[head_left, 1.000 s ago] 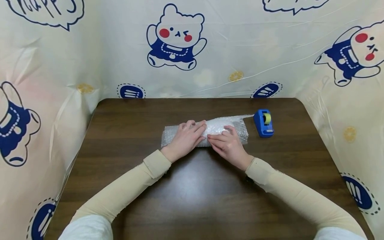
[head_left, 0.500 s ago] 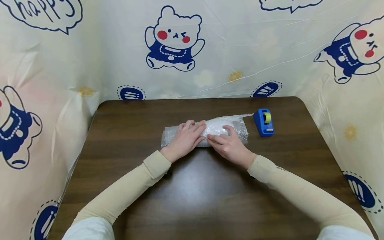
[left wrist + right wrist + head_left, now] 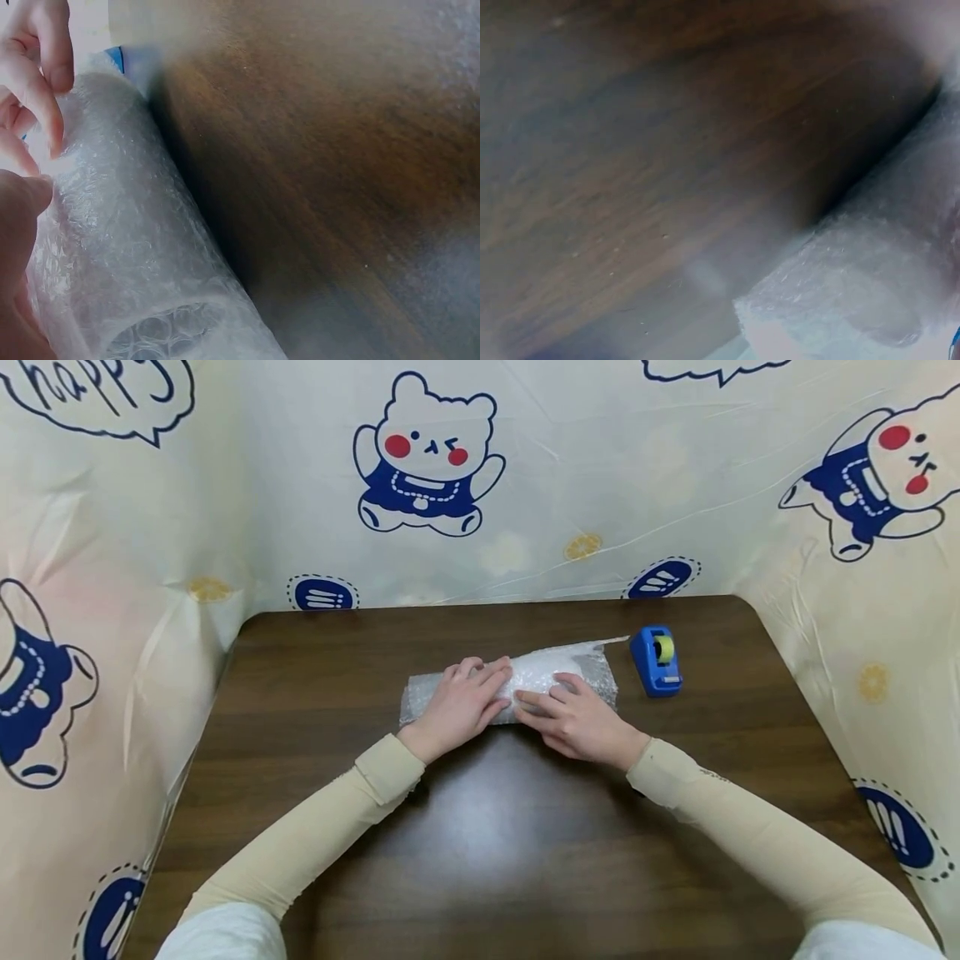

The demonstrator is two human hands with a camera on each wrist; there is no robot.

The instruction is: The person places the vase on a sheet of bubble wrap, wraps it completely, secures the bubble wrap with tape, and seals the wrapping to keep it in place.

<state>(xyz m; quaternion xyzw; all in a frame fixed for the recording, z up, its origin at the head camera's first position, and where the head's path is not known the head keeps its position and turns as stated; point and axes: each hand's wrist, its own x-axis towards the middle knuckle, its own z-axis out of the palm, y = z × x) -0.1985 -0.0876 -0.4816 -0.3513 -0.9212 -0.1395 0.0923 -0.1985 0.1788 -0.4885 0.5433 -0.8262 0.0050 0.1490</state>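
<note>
A bundle rolled in clear bubble wrap (image 3: 542, 670) lies crosswise near the back of the table, with a thin loose strip reaching out at its upper right. My left hand (image 3: 463, 702) rests on its left half, fingers stretched over the top. On the right half, my right hand (image 3: 577, 720) touches the wrap with loosely extended fingers. Up close in the left wrist view, the bubble-wrap roll (image 3: 127, 202) lies beside the left thumb (image 3: 26, 199), and the right fingers (image 3: 34, 90) reach its surface. In the right wrist view, one end of the wrap (image 3: 855, 277) appears blurred.
A blue tape dispenser (image 3: 657, 662) with a yellow-green roll stands just right of the bundle. The dark wooden table (image 3: 480, 843) has rounded back corners. Printed white curtains (image 3: 525, 485) hang close behind it and along both sides.
My right wrist has shifted slightly outward to the right, and the right fingers lie a little straighter on the wrap. The left hand stays in place on the bundle.
</note>
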